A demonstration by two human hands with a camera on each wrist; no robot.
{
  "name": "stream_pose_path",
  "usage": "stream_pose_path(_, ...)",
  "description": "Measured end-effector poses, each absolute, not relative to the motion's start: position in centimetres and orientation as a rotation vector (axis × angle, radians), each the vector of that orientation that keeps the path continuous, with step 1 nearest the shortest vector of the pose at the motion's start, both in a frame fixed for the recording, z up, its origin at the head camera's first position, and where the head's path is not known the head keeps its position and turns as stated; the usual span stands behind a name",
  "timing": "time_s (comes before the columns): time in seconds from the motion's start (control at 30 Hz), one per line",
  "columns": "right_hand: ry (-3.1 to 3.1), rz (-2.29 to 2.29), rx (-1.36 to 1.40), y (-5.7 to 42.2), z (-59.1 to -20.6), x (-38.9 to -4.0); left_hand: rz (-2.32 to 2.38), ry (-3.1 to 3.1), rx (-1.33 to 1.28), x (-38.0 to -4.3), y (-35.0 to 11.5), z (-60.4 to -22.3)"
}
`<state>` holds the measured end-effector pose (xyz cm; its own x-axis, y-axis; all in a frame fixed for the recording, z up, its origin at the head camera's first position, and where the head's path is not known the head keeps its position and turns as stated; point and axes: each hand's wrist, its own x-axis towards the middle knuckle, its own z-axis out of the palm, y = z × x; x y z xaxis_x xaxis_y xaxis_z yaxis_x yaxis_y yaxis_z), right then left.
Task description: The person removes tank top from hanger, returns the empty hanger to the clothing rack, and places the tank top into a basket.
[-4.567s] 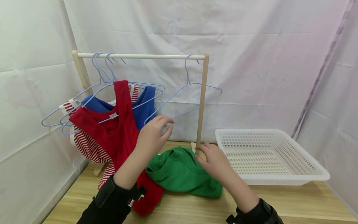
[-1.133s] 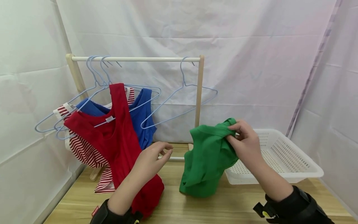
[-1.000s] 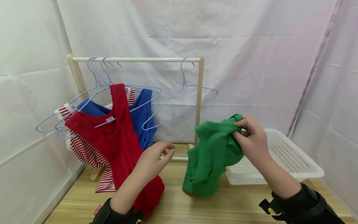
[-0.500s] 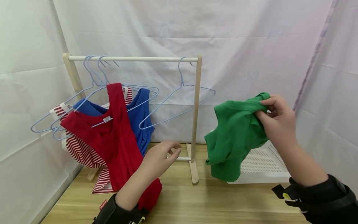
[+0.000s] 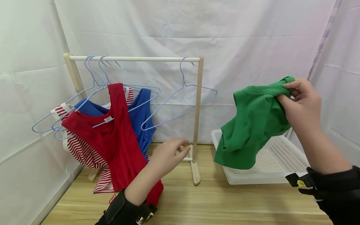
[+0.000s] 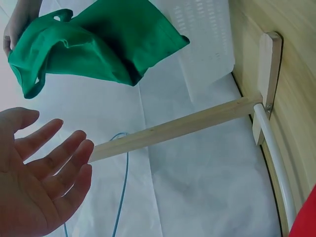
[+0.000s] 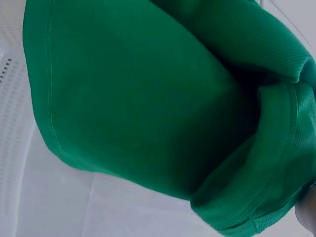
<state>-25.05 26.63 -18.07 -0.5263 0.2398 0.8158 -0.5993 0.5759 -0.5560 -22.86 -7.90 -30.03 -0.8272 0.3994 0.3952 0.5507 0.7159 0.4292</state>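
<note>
- Over there the right hand [image 5: 303,103] pinches the green top [image 5: 257,120] up high, its fabric drooping below and left of the fingers
- Lower than that hand, the basket [image 5: 261,179] shows, partly behind the top
- The left hand [image 5: 167,156] is free, fingers loosely bent, beside the red vest [image 5: 125,140]
- Above it, a bare hanger [image 5: 183,83] hangs on the rack [image 5: 196,131]

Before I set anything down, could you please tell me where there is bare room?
The tabletop is bare in front of the white basket and between it and the rack's right foot. The left is crowded: the red top and striped shirt hang low there. The green garment in the right hand hides part of the basket.
</note>
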Motion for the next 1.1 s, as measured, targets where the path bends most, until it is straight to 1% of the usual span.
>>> stream_pose_path(0.17, -1.908, 1.003, 0.279, 27.2, -18.9, -25.5, -0.8, -2.653, -0.757, -23.0, -7.6, -30.3)
stream_pose_path(0.53, -2.197, 0.758, 0.358, 28.0, -23.8, -26.3, -0.801, -2.66, -0.736, -22.9, -7.8, -30.9)
stream_pose_path(0.87, -2.338, 0.738, 0.415, 28.0, -28.2, -26.8, -0.814, -2.676, -0.716, -22.7, -8.3, -31.1)
stream_pose_path(1.1, -2.445, 0.799, 0.399, 27.3, -29.9, -26.6, -0.81, -2.665, -0.706, -22.7, -8.6, -31.3)
